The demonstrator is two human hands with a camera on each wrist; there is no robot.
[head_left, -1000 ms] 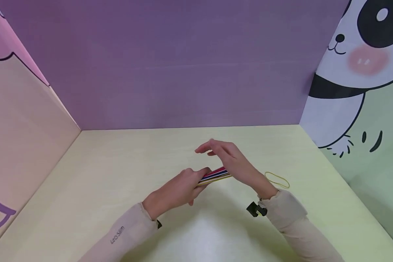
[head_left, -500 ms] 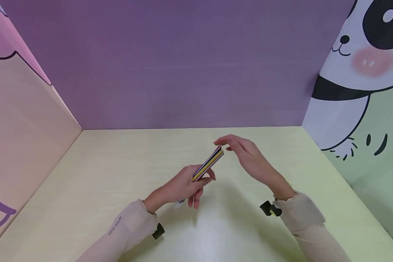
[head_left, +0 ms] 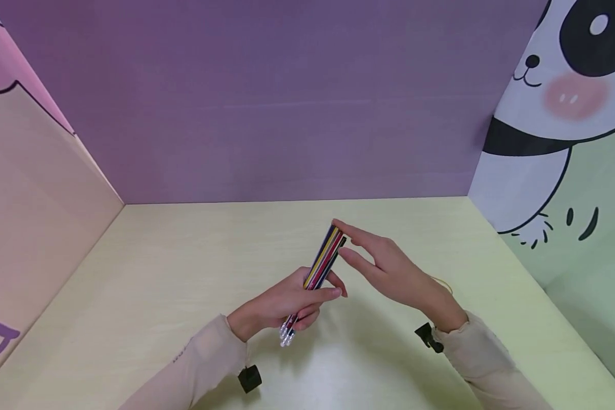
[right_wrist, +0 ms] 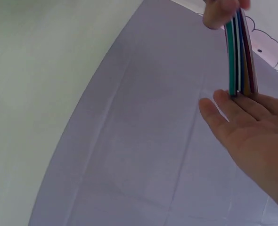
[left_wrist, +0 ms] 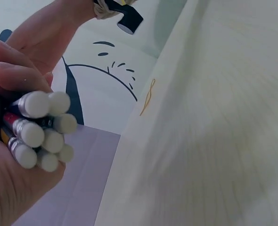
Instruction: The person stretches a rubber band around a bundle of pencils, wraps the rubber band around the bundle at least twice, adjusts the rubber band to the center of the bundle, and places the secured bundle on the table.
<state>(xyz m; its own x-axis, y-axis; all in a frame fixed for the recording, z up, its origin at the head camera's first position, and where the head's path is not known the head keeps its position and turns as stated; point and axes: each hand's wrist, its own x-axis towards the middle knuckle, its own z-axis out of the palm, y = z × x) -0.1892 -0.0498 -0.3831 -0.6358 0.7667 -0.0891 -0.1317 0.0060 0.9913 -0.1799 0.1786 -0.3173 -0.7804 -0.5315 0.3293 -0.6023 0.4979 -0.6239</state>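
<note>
Pale tabletop [head_left: 184, 256], pencils [head_left: 325, 259] partly behind left fingers [head_left: 308, 312].

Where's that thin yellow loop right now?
In the left wrist view, the yellow loop lies on the table, to the picture's right of the pencil bundle; in the head view, it is partly hidden behind the wrist of the right hand.

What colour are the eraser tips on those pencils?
The eraser tips are white; the left wrist view shows them best.
</note>
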